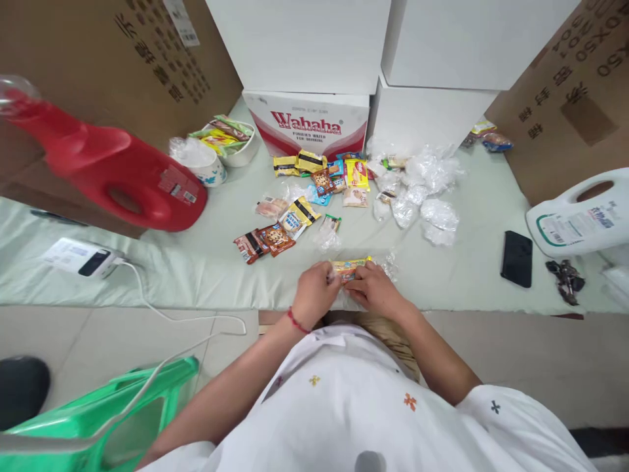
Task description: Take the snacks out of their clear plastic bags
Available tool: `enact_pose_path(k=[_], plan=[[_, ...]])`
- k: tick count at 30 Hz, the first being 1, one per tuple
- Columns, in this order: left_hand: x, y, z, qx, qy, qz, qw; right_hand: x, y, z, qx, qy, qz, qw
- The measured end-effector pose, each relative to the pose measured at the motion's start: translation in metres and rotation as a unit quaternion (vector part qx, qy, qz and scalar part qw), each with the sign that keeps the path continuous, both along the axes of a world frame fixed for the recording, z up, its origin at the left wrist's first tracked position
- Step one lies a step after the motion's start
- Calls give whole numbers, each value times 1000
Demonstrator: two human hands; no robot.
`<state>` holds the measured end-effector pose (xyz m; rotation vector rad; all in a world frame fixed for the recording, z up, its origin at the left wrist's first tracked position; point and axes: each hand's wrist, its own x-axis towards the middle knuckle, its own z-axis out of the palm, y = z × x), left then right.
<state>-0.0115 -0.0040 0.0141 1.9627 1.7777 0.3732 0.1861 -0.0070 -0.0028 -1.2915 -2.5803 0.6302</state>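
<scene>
Between my hands, at the table's front edge, is a yellow snack packet with some clear plastic around it. My left hand, with a red string bracelet at the wrist, pinches the packet's left end. At its right end, my right hand grips it with bent fingers. Crumpled clear plastic shows just past the right hand. Ahead lie brown cookie packets, a yellow and white packet and a small plastic-wrapped snack.
Farther back are a heap of snack packets and several clear plastic bags. A red jug and power bank stand left. A phone and white jug are right. Behind is a Wahaha carton.
</scene>
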Motion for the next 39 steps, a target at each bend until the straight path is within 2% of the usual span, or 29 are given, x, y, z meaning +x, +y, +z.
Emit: enact_pose_path(k=[2,4,6,7,9,11,12,13,15,17,20,23,26,29,32,35,37,39], plan=[[21,-3,-5,12,17,-1,1000,-3,-2,1,-5,-7,-16,1000],[36,-6,-15,24,42,-4,999,4,-5,4,-20,30,0,999],[40,-10,-28,46,59,-25,997,21,-8,9,-47,130,20,990],[40,-12,-34,60,61,-41,995,33,-9,12,-48,188,-4,981],[36,-15,-45,91,56,-66,992,57,-6,15,-10,257,-143,956],[32,-16,-55,126,42,-77,988,76,2,13,29,243,-309,919],[31,-16,-60,142,34,-78,986,81,6,10,16,221,-357,908],[31,-15,-64,155,27,-78,984,84,9,7,-21,200,-375,905],[32,-14,-69,176,21,-77,981,86,10,1,-113,180,-359,909],[32,-14,-73,203,23,-70,976,83,3,0,-143,182,-340,911],[33,-16,-74,259,24,-68,963,74,-14,7,-86,210,-348,909],[34,-14,-76,282,0,-130,950,50,-22,15,-63,235,-343,907],[34,-8,-79,288,-48,-183,939,14,-9,12,-63,234,-316,917],[30,-3,-80,280,-142,-187,931,-13,10,2,-36,194,-275,941],[20,-3,-79,213,-288,-143,922,-25,11,-9,-3,140,-227,964],[10,-3,-73,168,-392,-49,903,-35,-6,-15,41,80,-201,975],[9,2,-67,191,-373,7,908,-45,-18,-18,66,27,-210,975],[12,14,-61,211,-295,32,931,-52,-27,-20,75,-9,-217,973]])
